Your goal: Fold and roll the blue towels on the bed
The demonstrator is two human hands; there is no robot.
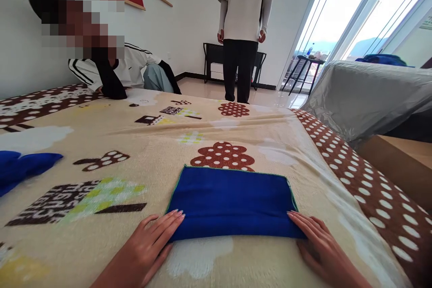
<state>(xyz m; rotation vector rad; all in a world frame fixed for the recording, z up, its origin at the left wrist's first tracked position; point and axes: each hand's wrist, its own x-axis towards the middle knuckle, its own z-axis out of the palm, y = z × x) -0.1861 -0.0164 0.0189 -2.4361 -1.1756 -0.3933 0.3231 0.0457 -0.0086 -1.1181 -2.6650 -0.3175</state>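
A blue cloth (232,198) with green-stitched edges lies spread on the patterned blanket in front of me, its near edge folded over into a band. My left hand (148,243) is at the near left corner, fingers straight and together on top, with the thumb by the near edge. At the near right corner, my right hand (324,243) takes the cloth the same way, fingers over it and thumb low at the edge. What lies beneath the fingers is hidden. Another blue cloth (23,168) lies crumpled at the left, apart from my hands.
The cream blanket (135,135) has a brown polka-dot border. A person (118,72) leans on its far left edge; another person (243,18) stands beyond it. At right are a plastic-covered piece of furniture (371,94) and a cardboard box (398,162). A black stool (305,72) stands by the windows.
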